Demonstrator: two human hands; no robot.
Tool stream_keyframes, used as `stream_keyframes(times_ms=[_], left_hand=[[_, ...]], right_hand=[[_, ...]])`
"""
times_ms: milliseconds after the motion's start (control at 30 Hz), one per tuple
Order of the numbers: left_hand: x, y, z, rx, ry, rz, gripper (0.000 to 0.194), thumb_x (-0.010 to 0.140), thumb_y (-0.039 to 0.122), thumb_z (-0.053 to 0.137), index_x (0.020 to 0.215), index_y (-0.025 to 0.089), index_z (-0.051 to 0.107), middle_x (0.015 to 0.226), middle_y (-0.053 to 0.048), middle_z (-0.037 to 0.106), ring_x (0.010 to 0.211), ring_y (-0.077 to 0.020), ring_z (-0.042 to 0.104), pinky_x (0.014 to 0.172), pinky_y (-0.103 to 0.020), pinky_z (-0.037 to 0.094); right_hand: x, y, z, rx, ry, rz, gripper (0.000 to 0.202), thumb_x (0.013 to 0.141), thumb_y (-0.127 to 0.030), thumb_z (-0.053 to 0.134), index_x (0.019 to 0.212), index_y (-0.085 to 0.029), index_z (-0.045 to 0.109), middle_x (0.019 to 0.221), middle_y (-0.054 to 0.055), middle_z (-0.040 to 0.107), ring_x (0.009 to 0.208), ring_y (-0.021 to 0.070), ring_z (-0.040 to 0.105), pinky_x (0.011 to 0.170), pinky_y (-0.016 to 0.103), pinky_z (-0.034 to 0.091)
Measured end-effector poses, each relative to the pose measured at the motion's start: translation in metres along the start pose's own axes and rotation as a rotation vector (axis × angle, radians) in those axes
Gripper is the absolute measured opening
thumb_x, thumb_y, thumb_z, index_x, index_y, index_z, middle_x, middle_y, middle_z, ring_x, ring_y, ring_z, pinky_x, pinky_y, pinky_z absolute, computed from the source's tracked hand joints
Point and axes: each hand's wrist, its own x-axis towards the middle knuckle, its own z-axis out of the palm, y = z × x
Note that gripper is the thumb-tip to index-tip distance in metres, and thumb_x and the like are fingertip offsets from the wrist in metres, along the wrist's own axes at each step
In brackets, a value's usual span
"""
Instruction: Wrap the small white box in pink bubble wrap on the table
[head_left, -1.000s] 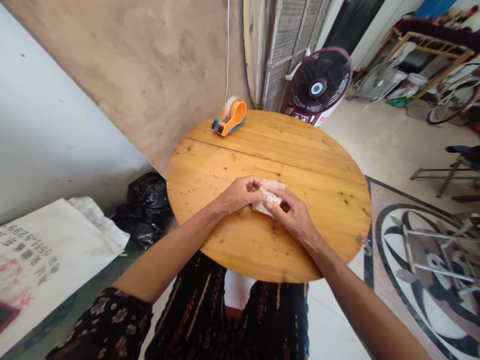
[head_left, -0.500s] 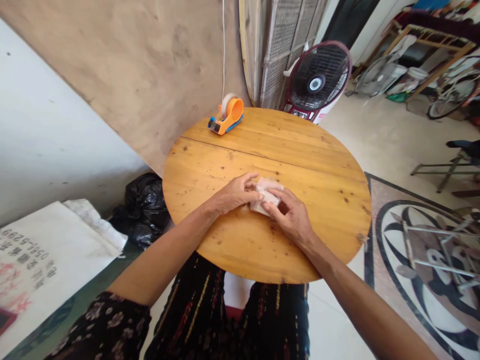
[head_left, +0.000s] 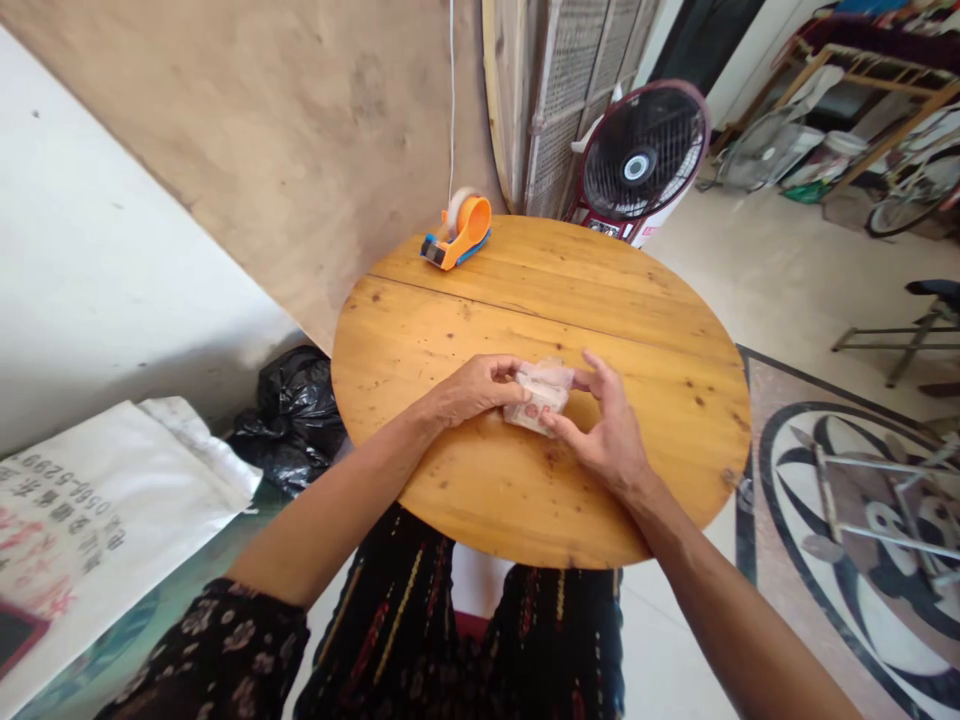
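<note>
A small whitish packet with reddish print (head_left: pixel 538 398), wrapped in something thin and translucent, rests near the middle of the round wooden table (head_left: pixel 450 480). My left hand (head_left: pixel 480 388) grips its left side between thumb and fingers. On the right side, my right hand (head_left: pixel 606 422) touches the packet with the thumb at the near corner and a finger at the far corner, its fingers partly spread. An orange and blue tape dispenser (head_left: pixel 466 230) with a roll of tape stands at the table's far edge.
A fan (head_left: pixel 645 150) stands behind the table. Black plastic bags (head_left: pixel 292 410) and a white printed sack (head_left: pixel 127 500) lie to the left. A metal frame (head_left: pixel 885 500) is on the floor at right.
My right hand's fingers have opened wider and moved slightly right, uncovering more of the packet and its print. The left hand keeps its hold. The view has shifted slightly.
</note>
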Motion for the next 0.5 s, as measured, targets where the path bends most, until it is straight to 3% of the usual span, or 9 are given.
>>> stream_keyframes(times_ms=[67,133,300,400,500], left_hand=[[0.0,0.0,0.0,0.009,0.012,-0.002,0.035,0.067,0.021,0.069,0.101,0.014,0.065,0.087,-0.002,0.069,0.074,-0.0107,0.063,0.071,-0.021,0.046],[-0.001,0.003,0.001,0.03,0.017,-0.007,0.037,0.066,0.021,0.069,0.101,0.013,0.065,0.086,-0.002,0.069,0.074,-0.0114,0.063,0.07,-0.022,0.046],[-0.004,0.006,0.002,0.095,0.01,0.003,0.039,0.067,0.023,0.068,0.104,0.013,0.065,0.085,-0.002,0.068,0.072,-0.0113,0.061,0.068,-0.022,0.046],[-0.004,0.005,0.002,0.11,0.013,0.009,0.039,0.068,0.024,0.068,0.106,0.012,0.065,0.087,-0.003,0.068,0.073,-0.0111,0.061,0.069,-0.022,0.046],[-0.003,0.003,0.002,0.115,0.015,0.014,0.037,0.07,0.025,0.067,0.104,0.012,0.065,0.088,-0.004,0.069,0.075,-0.0117,0.062,0.07,-0.022,0.047]], right_hand=[[0.003,0.005,-0.004,0.102,-0.05,0.063,0.095,0.072,-0.051,0.074,0.148,-0.021,0.026,0.125,0.015,0.061,0.112,0.0289,0.06,0.1,0.05,0.044],[0.006,0.008,-0.005,0.178,-0.12,0.151,0.095,0.07,-0.051,0.076,0.147,-0.022,0.029,0.13,0.016,0.059,0.116,0.0296,0.058,0.098,0.049,0.045],[0.015,0.0,0.0,0.354,-0.265,0.24,0.062,0.07,-0.05,0.075,0.121,-0.02,0.057,0.113,0.01,0.068,0.101,0.0261,0.065,0.086,0.041,0.053],[0.015,-0.006,0.003,0.431,-0.283,0.252,0.052,0.071,-0.05,0.075,0.111,-0.02,0.062,0.1,0.007,0.071,0.09,0.0232,0.067,0.079,0.037,0.055],[0.013,-0.006,0.005,0.444,-0.24,0.249,0.052,0.071,-0.05,0.074,0.112,-0.02,0.063,0.102,0.007,0.07,0.092,0.0236,0.067,0.08,0.037,0.055]])
